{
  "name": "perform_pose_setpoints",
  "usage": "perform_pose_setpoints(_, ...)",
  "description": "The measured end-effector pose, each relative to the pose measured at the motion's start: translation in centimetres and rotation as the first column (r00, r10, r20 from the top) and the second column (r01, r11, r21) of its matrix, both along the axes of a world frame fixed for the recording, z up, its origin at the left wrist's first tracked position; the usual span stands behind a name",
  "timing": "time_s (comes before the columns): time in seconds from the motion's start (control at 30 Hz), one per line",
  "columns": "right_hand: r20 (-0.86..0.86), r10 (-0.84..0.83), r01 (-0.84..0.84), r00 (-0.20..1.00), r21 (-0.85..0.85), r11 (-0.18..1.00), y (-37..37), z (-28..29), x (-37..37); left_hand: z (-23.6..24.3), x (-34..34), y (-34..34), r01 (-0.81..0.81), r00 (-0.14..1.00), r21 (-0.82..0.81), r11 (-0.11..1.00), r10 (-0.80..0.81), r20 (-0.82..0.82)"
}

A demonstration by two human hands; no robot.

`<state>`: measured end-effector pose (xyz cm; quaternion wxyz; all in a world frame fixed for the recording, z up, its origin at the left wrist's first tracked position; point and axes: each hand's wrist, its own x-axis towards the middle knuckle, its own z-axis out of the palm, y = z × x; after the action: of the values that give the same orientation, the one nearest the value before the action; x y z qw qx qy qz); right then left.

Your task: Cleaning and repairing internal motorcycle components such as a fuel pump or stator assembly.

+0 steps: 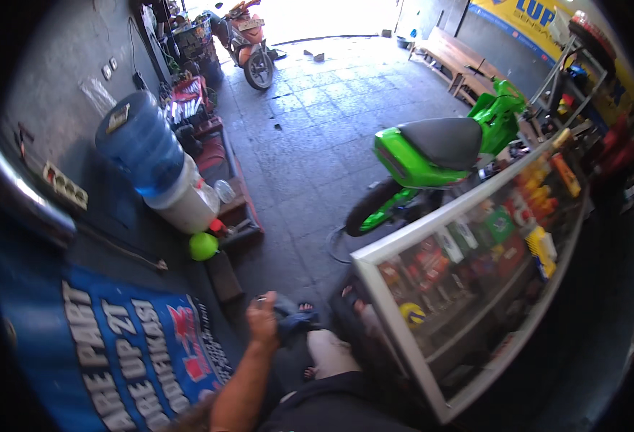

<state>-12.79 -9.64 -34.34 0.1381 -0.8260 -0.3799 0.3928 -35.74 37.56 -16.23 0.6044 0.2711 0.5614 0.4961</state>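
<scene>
My left hand point(261, 318) is closed around a dark blue-grey cloth point(293, 324), low in the middle of the head view. The cloth hangs to the right of the fingers and looks crumpled. Whether anything else lies inside the grip is hidden. Just beyond it part of a foot in a sandal point(305, 307) shows on the floor, and my pale, bright leg point(330, 354) stands below dark shorts point(320, 407). My right hand does not show.
A glass display case point(403, 248) with a pale frame stands close on the right. Behind it is a green motorcycle point(432, 147). Along the left are a water dispenser with a blue bottle point(141, 147), a lime-green ball-like object point(203, 246) and a red tool tray point(220, 158). An orange scooter point(248, 36) stands far off.
</scene>
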Motion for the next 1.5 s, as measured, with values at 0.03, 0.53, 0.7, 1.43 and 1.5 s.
perform_pose_setpoints(0.03, -0.03, -0.045, 0.044, 0.999, -0.006, 0.999, 2.8, 0.1, -2.5, 3.3, 2.8, 2.3, 0.049, 0.997, -0.072, 0.996, -0.044, 0.069)
perform_pose_setpoints(0.53, -0.248, -0.201, 0.174, 0.948, -0.126, 0.977, 38.8, 1.5, -3.8, -0.2, 11.2, 34.4, 0.405, 0.914, -0.226, 0.886, -0.397, 0.081)
perform_pose_setpoints(0.7, -0.253, -0.311, 0.281, 0.916, -0.148, 0.948, 50.0, 0.7, -1.7, 1.3, 14.5, 43.0, 0.561, 0.802, -0.238, 0.793, -0.592, -0.083)
perform_pose_setpoints(1.43, -0.447, -0.209, 0.292, 0.87, 0.124, 0.948, 138.8, 6.8, 35.4, 0.6, 22.1, 103.0, -0.093, 0.861, -0.117, 0.989, 0.139, 0.488)
perform_pose_setpoints(1.5, -0.416, -0.048, 0.15, 0.908, 0.217, 0.965, 148.9, 7.2, 36.1, -1.3, 22.2, 107.6, -0.178, 0.861, -0.068, 0.982, 0.189, 0.471)
